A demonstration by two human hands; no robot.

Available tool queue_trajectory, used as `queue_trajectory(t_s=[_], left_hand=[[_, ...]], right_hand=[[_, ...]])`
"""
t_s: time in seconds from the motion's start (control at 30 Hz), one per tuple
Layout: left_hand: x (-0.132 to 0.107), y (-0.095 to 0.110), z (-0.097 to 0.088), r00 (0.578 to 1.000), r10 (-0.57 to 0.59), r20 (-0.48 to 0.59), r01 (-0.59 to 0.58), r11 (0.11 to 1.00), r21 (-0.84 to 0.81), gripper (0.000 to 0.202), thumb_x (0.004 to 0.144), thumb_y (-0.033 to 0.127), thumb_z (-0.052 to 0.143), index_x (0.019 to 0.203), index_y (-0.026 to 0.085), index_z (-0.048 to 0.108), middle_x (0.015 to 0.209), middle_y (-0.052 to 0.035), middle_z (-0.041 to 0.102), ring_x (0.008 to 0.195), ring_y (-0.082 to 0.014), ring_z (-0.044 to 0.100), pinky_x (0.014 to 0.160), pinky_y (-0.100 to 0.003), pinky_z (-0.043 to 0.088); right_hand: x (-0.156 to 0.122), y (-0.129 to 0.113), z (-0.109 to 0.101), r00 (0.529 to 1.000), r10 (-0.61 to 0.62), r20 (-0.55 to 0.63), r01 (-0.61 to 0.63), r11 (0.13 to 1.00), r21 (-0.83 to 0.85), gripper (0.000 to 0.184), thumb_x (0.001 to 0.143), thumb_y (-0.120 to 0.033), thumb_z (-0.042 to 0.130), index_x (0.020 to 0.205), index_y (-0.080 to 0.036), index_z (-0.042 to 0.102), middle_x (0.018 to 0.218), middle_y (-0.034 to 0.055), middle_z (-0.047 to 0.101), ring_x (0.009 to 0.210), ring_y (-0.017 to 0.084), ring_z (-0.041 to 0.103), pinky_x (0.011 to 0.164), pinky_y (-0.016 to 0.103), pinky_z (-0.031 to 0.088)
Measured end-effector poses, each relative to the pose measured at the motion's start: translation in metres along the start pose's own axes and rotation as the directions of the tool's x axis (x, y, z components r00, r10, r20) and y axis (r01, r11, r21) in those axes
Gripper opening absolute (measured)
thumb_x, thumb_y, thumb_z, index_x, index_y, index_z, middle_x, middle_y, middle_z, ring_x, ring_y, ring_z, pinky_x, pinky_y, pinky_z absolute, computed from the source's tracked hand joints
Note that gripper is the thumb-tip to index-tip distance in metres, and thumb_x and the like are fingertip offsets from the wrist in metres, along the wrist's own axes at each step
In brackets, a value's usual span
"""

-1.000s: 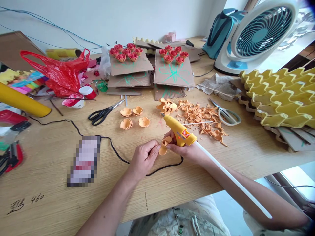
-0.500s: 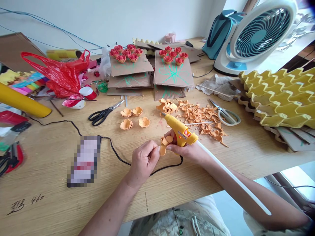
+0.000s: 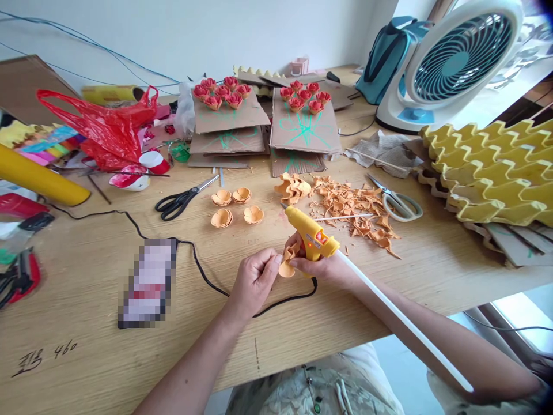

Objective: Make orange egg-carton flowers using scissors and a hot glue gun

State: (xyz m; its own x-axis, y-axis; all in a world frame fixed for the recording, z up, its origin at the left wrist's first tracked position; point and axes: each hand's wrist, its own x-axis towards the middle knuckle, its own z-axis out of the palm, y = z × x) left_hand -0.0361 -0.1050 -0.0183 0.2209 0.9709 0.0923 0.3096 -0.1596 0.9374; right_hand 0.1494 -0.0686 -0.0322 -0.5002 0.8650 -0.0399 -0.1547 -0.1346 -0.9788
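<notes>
The orange petal piece is located above the near part of the table, between the two hands. The left hand is closed, with thumb and fingertips pinching the left edge of the petal piece. The right hand is wrapped around the handle of the yellow glue gun; its thumb lies against the right side of the petal piece. The nozzle points up and away from the person. A white glue stick extends from the rear of the gun over the right forearm. A black cord runs from the handle base across the table to the left.

Beyond the hands, four orange flower cups stand in two rows. To their right are a scalloped orange carton piece and a heap of orange scraps. Black-handled scissors lie left of the cups; pale-handled scissors lie at the right edge of the scraps.

At the rear, red flowers stand in two groups on cardboard sheets. Yellow egg trays are stacked at right, in front of a fan.
</notes>
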Motion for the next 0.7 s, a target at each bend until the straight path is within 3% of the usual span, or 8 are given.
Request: queue_trajectory(t_s=[0.13,0.23,0.33,0.47,0.7], left_hand=[[0.0,-0.009,-0.003,0.988,-0.051,-0.148,0.021,0.98,-0.197,0.04,0.101,0.037,0.047,0.066,0.021,0.039,0.059,0.0059,0.035,0.055,-0.0099,0.032,0.053,-0.024,0.029],[0.002,-0.012,-0.006,0.97,-0.101,-0.22,0.039,0.963,-0.267,0.031,0.099,0.039,0.056,0.075,0.019,0.053,0.064,0.0046,0.051,0.056,-0.0088,0.042,0.054,-0.022,0.035],[0.005,-0.011,-0.008,0.967,-0.158,-0.2,0.088,0.943,-0.32,0.019,0.094,0.037,0.066,0.101,0.019,0.064,0.083,-0.0017,0.071,0.071,-0.012,0.064,0.068,-0.024,0.049],[0.007,-0.009,-0.006,0.969,-0.181,-0.17,0.103,0.917,-0.386,0.035,0.088,0.033,0.072,0.119,0.019,0.064,0.106,-0.0083,0.078,0.098,-0.0195,0.073,0.088,-0.031,0.055],[0.008,-0.011,-0.006,0.95,-0.286,-0.126,0.205,0.874,-0.441,0.036,0.078,0.037,0.082,0.104,0.016,0.07,0.09,-0.0069,0.08,0.075,-0.0178,0.075,0.072,-0.028,0.059]], right_hand=[[-0.001,0.004,-0.003,0.999,-0.028,-0.024,0.026,0.998,-0.059,0.027,0.073,-0.028,0.081,0.09,-0.02,0.06,0.089,0.0008,0.062,0.074,0.014,0.055,0.068,0.029,0.045],[-0.001,0.006,-0.004,0.997,-0.069,-0.029,0.067,0.996,-0.064,0.024,0.078,-0.03,0.077,0.091,-0.021,0.06,0.094,0.0026,0.064,0.08,0.016,0.058,0.073,0.031,0.047],[0.0,0.006,-0.005,0.996,-0.086,-0.032,0.083,0.994,-0.078,0.022,0.079,-0.028,0.076,0.092,-0.022,0.06,0.093,0.0027,0.065,0.082,0.017,0.058,0.075,0.033,0.048],[0.001,0.001,-0.004,0.996,-0.087,-0.025,0.085,0.994,-0.075,0.022,0.078,-0.027,0.076,0.094,-0.024,0.061,0.09,0.0021,0.064,0.078,0.017,0.056,0.073,0.034,0.049],[0.0,-0.008,-0.003,0.996,-0.094,0.001,0.093,0.993,-0.07,0.016,0.079,-0.025,0.074,0.087,-0.023,0.06,0.086,0.0,0.06,0.071,0.014,0.05,0.068,0.031,0.046]])
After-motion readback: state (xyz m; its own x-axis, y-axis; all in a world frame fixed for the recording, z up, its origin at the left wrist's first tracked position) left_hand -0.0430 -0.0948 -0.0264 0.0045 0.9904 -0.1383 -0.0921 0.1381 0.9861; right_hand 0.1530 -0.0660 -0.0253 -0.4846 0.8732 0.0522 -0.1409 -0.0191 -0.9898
